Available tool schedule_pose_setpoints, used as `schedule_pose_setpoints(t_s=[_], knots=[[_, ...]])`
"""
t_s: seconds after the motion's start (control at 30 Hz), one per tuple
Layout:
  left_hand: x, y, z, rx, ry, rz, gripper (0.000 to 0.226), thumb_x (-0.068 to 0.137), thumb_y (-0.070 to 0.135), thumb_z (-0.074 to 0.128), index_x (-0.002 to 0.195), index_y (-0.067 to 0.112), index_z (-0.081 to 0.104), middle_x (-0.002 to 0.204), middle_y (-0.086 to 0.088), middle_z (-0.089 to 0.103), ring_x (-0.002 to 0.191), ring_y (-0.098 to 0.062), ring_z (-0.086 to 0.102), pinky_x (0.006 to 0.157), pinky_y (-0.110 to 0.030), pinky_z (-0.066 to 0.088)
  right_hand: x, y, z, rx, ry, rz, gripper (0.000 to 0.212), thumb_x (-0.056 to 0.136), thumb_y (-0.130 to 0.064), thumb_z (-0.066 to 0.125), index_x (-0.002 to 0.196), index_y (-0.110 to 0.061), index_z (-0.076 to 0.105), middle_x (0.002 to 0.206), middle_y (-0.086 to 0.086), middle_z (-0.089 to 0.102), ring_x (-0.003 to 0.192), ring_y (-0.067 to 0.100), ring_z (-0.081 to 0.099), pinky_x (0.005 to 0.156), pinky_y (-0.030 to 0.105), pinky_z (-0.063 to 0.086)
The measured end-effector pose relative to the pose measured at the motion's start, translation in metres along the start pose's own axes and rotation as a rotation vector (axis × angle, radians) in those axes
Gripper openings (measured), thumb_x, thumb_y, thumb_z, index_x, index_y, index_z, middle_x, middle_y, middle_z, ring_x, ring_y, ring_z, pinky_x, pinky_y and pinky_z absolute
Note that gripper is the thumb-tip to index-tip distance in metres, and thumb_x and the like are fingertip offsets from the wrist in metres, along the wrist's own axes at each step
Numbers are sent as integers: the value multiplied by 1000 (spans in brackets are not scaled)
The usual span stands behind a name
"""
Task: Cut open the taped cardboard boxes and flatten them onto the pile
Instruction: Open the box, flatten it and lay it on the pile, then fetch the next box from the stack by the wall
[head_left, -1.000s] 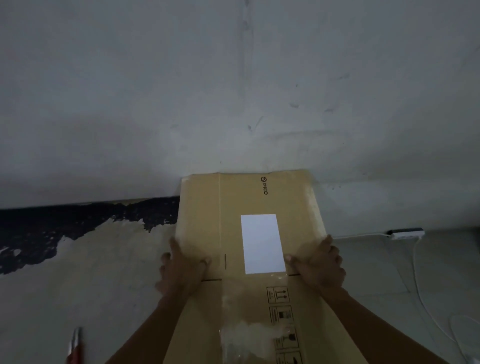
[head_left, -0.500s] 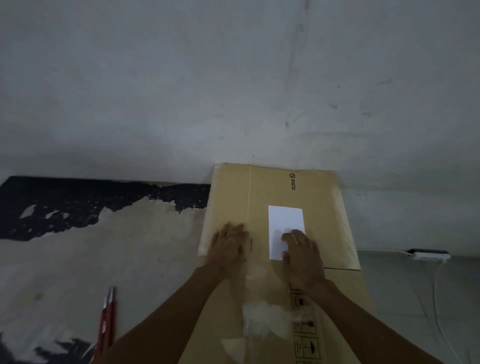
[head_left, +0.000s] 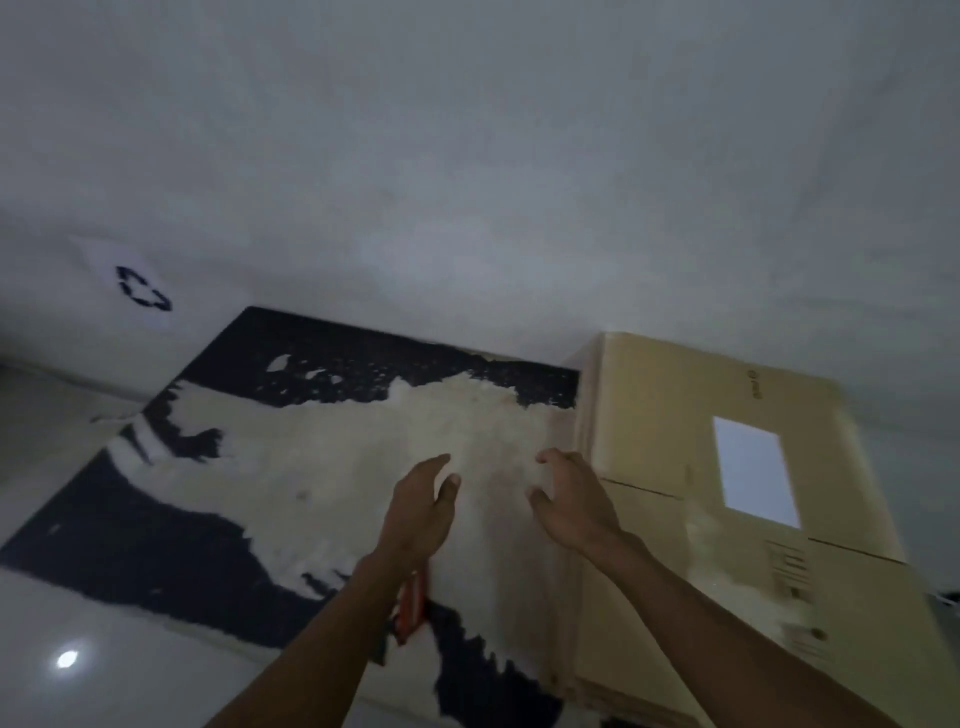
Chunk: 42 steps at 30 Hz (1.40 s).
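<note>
Two bare hands hover over the mat (head_left: 322, 483), neither holding anything. The left hand (head_left: 418, 512) has its fingers straight and close together; the right hand (head_left: 574, 501) has its fingers loosely curled and spread. One red cutter (head_left: 413, 603) lies on the mat, partly hidden under the left forearm. The flattened cardboard box (head_left: 727, 467) lies on the pile (head_left: 584, 670) along the mat's right edge, its far end against the wall (head_left: 467, 156); it carries one white label (head_left: 753, 470). One paper sheet with a recycling sign (head_left: 140, 288) hangs on the wall at far left. Half a second ago both hands pressed on the box; now they are off it, to its left.
</note>
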<state>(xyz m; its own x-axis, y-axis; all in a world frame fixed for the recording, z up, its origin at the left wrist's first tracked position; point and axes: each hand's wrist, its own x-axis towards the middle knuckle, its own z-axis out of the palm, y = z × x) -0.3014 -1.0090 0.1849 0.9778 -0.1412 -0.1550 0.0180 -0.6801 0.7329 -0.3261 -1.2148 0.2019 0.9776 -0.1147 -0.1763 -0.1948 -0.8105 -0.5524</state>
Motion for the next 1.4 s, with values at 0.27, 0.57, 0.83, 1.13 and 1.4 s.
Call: schedule_pose_setpoints(t_s=[0.27,0.57,0.83,1.13,1.4], knots=[[-62,-132,-141,-61,176,-210,42,103,34,49,142,17,50,145,-6,51,132,-25,48,112,-42,39,-18,-162,124,77,-197,-133,43,95,-32,58,136,-23,45,136,5,49,124,22,47,100,35,44],[-87,-222,-256,-119,275,-322,38,102,18,52,139,6,53,136,-11,59,124,-24,56,104,-36,46,-4,-304,222,79,-368,-277,43,94,-30,63,133,-17,50,132,10,55,124,25,49,99,36,46],[-50,-311,-342,-116,322,-429,41,102,22,54,141,10,51,134,-8,61,118,-17,59,89,-20,41,56,-406,305,82,-466,-309,41,93,-27,66,130,-18,52,131,10,57,120,24,54,98,37,49],[25,-403,-446,-120,299,-574,42,102,25,53,141,13,51,134,-11,60,120,-24,58,100,-37,48,143,-523,380,74,-570,-275,37,92,-26,66,126,-17,56,125,10,60,112,23,58,93,33,50],[71,-467,-502,-131,208,-578,41,101,27,54,139,12,53,126,-11,65,114,-25,61,97,-35,49,181,-590,437,110,-630,-173,35,90,-22,68,122,-14,57,110,5,61,102,19,59,90,34,52]])
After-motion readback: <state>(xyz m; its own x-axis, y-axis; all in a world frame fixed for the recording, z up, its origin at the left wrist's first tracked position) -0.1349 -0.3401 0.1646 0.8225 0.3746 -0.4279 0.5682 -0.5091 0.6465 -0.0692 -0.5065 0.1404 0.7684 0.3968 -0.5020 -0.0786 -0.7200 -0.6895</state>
